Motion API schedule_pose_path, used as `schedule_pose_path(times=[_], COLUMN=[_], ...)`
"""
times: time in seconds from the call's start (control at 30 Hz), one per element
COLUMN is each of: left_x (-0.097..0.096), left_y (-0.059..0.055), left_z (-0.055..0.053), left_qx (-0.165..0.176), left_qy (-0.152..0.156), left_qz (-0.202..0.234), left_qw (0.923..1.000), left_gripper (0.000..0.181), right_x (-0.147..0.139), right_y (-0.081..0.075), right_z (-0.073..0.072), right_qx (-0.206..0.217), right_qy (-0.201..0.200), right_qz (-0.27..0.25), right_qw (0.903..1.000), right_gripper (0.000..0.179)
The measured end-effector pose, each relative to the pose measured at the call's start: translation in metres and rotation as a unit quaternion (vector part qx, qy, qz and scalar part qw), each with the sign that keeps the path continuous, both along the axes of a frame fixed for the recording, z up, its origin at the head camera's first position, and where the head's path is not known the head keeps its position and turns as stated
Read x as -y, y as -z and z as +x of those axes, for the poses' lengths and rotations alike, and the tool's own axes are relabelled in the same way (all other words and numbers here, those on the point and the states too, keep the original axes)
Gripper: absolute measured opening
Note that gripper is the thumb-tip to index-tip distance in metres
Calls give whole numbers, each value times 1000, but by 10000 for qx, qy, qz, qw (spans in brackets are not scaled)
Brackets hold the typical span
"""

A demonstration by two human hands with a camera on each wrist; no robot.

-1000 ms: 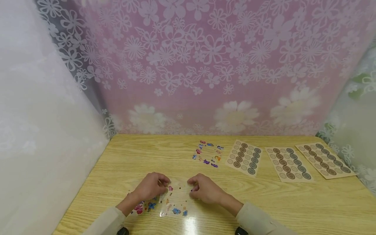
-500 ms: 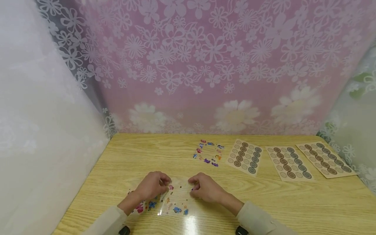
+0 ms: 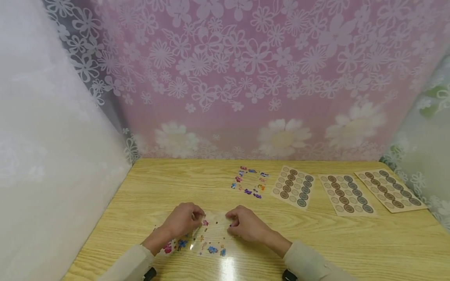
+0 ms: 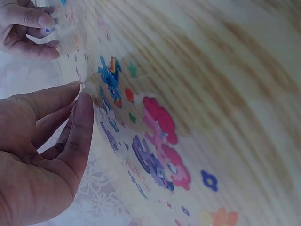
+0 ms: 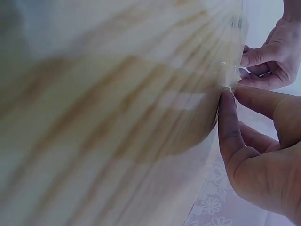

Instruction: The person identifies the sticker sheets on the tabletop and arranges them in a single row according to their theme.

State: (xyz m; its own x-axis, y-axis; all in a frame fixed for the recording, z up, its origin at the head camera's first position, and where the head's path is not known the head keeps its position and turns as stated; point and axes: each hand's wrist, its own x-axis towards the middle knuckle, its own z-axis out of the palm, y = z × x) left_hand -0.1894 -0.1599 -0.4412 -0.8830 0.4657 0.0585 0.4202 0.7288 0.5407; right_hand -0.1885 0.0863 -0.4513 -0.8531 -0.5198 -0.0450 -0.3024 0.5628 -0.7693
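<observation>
A clear sticker sheet (image 3: 215,238) with small pink, blue and orange figures lies between my two hands, close over the table. My left hand (image 3: 183,219) pinches its far left edge between thumb and fingertips. At the far right edge my right hand (image 3: 247,225) pinches it the same way, as the right wrist view also shows. Partly hidden under my left forearm is another clear sheet with larger pony stickers (image 3: 168,246). In the left wrist view, a pink pony sticker (image 4: 162,136) and a blue pony sticker (image 4: 109,77) show beside that hand.
Farther back on the wooden table (image 3: 161,183) lies a clear sheet with a ring of small stickers (image 3: 247,191). To its right are three beige sheets of round stickers, the nearest one (image 3: 293,187), a middle one (image 3: 346,195) and the far right one (image 3: 390,191). A floral curtain hangs behind.
Both hands keep their grip on the clear sheet with hardly any movement. The glint at the sheet's lower left edge has shifted slightly upward, and the left fingers have drawn slightly closer together.
</observation>
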Motion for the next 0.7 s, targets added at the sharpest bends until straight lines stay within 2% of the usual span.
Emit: schedule_pose_path(times=[0.5, 0.7], left_x=[0, -1], left_y=[-1, -2], left_z=[2, 3], left_qx=[158, 119], left_qy=[-124, -93], left_qz=[-78, -113], left_qw=[9998, 9998], left_gripper=[16, 15], right_x=[2, 2], right_y=[2, 0], right_z=[1, 3], right_qx=[-277, -488], right_qy=[-119, -155], right_qz=[109, 334], right_qw=[9995, 9981], right_gripper=[39, 40])
